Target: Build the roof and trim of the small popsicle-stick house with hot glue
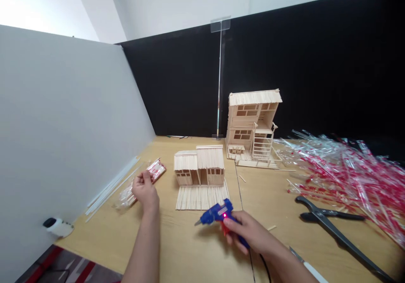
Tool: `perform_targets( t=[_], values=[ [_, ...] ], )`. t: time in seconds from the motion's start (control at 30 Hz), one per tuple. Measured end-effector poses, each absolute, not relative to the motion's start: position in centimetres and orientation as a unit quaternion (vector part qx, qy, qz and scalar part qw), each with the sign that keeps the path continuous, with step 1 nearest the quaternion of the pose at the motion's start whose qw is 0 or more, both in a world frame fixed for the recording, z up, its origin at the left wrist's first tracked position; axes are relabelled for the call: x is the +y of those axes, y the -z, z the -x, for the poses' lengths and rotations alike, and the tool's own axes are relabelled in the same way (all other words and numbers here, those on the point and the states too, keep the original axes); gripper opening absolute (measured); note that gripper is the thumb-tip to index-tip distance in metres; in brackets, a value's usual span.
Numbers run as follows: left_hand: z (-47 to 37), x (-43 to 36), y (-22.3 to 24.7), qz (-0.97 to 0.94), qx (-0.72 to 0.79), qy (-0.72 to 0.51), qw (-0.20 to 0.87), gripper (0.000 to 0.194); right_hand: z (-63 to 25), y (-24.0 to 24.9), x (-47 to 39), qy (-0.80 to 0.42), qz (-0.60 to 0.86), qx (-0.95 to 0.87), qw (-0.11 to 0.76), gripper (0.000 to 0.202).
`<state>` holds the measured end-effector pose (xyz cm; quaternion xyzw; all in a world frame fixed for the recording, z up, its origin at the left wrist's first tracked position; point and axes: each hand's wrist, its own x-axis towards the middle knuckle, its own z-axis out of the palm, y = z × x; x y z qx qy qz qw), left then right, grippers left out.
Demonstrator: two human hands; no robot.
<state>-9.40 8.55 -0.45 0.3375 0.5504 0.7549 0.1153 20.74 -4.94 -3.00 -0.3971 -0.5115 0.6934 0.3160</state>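
In my right hand is a blue hot glue gun with a red trigger and a lit red light, its nozzle pointing left above the table. My left hand is closed over a clear plastic pack of wrapped wooden sticks; whether its fingers pinch a stick or the wrapper, I cannot make out. Between and beyond the hands stands a small stick-built house with a slatted porch floor in front. A taller two-storey stick house with a railing and stairs stands behind it, to the right.
A heap of clear and red wrappers covers the table's right side. Black long-handled cutters and a white-handled knife lie near my right arm. White glue sticks run along the left panel, beside a white bottle. A black partition closes off the back.
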Motion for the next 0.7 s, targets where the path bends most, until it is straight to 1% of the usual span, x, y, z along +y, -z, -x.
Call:
perform_targets(
  t=[0.1,0.2,0.33,0.4,0.5,0.7],
  values=[
    [9.2,8.3,1.7,-0.361,0.545,-0.744,0.135,0.036,-21.6,0.5,-3.6,-0.636,0.423,-0.505,0.401,0.043],
    [8.4,7.8,1.5,-0.424,0.521,-0.728,0.136,0.035,-21.9,-2.4,-1.6,-0.574,0.440,-0.506,0.470,0.040],
    [7.6,6.7,1.1,-0.500,0.507,-0.694,0.111,0.031,-20.6,-5.2,1.9,-0.478,0.457,-0.523,0.538,0.039],
    [7.6,6.3,1.3,-0.516,0.505,-0.684,0.101,0.029,-19.4,-5.8,3.6,-0.434,0.476,-0.528,0.553,0.040],
    [7.7,6.0,1.6,-0.530,0.510,-0.671,0.094,0.028,-17.8,-5.9,5.8,-0.392,0.505,-0.533,0.555,0.041],
    [7.9,6.1,1.6,-0.532,0.524,-0.659,0.091,0.029,-17.3,-5.6,6.9,-0.368,0.545,-0.534,0.531,0.040]
  ],
)
